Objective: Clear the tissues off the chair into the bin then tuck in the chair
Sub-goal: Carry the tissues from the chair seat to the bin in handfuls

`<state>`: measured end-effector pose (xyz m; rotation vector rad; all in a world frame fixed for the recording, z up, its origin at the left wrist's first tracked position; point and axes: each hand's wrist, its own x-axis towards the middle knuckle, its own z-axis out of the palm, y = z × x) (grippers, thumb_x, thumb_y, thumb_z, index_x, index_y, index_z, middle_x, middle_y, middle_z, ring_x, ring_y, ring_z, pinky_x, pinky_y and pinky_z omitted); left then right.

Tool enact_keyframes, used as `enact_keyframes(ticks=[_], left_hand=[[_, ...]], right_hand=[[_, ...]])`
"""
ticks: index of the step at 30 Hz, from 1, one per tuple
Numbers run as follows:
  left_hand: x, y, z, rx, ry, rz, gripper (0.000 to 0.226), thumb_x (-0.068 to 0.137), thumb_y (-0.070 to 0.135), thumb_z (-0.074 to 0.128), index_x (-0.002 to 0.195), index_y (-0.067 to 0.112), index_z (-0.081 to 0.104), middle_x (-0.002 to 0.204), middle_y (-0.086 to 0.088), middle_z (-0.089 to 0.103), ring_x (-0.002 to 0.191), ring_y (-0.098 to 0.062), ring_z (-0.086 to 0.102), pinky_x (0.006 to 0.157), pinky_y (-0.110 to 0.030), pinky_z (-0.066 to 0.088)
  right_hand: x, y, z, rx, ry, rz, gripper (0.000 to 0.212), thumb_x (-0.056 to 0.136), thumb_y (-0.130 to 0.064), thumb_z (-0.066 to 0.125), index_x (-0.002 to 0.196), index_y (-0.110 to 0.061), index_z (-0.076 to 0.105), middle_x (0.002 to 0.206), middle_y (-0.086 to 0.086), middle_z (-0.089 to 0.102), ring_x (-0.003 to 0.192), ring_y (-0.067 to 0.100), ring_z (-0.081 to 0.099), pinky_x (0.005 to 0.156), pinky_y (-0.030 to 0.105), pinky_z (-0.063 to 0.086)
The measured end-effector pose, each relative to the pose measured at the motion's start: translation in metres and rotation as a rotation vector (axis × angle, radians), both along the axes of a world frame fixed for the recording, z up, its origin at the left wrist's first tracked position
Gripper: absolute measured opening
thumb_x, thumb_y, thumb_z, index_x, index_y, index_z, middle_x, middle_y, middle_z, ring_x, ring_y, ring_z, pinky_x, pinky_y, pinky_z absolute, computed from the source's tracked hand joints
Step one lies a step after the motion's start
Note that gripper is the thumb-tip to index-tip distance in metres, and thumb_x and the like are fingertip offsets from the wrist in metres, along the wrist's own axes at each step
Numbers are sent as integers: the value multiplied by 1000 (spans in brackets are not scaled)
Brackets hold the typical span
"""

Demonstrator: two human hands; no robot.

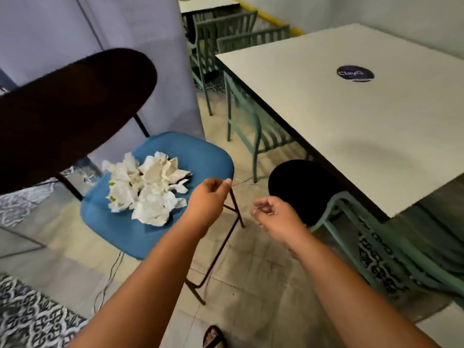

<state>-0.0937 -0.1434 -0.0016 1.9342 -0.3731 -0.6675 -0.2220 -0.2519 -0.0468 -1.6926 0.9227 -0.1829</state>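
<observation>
A chair with a blue seat (200, 156) and a dark backrest (70, 109) stands left of the table, turned away from it. A heap of crumpled white tissues (148, 187) lies on the seat. My left hand (208, 197) hovers by the seat's right corner, just right of the tissues, fingers loosely curled and holding nothing. My right hand (276, 217) hangs over the floor, also loosely curled and empty. Just beyond it, a round black bin (298, 187) stands at the table's edge.
A white table (351, 121) with a dark round sticker fills the right side. Green metal chairs (251, 126) are tucked under it; another green chair (376, 247) is near the bin. A pale curtain (125, 26) hangs behind the chair. Thin cables (110, 277) cross the floor.
</observation>
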Motion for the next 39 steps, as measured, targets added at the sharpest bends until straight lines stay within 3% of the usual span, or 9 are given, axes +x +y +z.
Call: enact_keyframes(ticks=[5,8,12,17,22,25,30,34,39], left_hand=[[75,57,24,-17,-16,50,29,94,36,57,97,8,63,90,-15,66,79,-23,61,71,-40,53],[113,86,31,-17,-26,116,29,94,35,57,96,6,62,88,-9,65,84,-27,63,78,-45,54],[152,110,34,-20,-33,200,20,93,36,57,86,18,63,97,-12,69,99,-33,65,90,-52,53],[187,119,28,-3,-41,280,11,93,33,57,85,26,61,95,-5,68,95,-27,65,86,-49,56],[222,110,17,68,-60,302,12,93,29,60,99,21,65,101,-1,67,92,-23,66,81,-45,58],[239,102,11,147,-91,301,13,90,30,63,99,20,65,104,3,67,90,-16,66,77,-36,56],[263,87,-4,356,-136,164,41,81,33,74,117,18,60,109,5,59,94,-13,60,77,-27,47],[265,73,-22,537,-237,70,57,75,32,78,126,20,54,126,-4,51,102,-23,59,88,-30,48],[266,66,-27,600,-322,70,39,80,15,66,119,20,59,119,-5,58,102,-27,60,84,-31,47]], right_hand=[[74,45,3,35,-51,98,16,85,-16,68,82,-28,58,83,-5,62,76,15,61,69,25,46],[110,64,3,61,-59,150,15,85,-13,68,88,-25,59,91,-2,65,76,11,59,64,18,41],[151,68,6,40,-60,227,14,84,-17,69,87,-27,60,98,0,67,83,15,61,72,27,43],[212,50,8,-38,-23,292,14,86,-18,66,85,-31,61,104,2,68,96,23,64,84,39,49],[283,20,-5,-273,54,436,19,88,-13,61,96,-30,62,118,-2,62,89,16,58,81,33,49],[319,3,-16,-398,162,608,32,87,-12,60,115,-28,60,127,-1,53,87,20,61,76,28,47],[361,-7,-32,-423,259,936,53,84,-12,66,132,-26,50,132,2,43,110,21,56,98,36,47],[379,-14,-43,-425,258,1073,39,80,-14,68,118,-26,63,120,4,54,105,23,60,94,36,50],[395,-22,-37,-424,254,1157,13,86,-18,65,97,-24,68,97,0,68,86,19,63,75,27,47]])
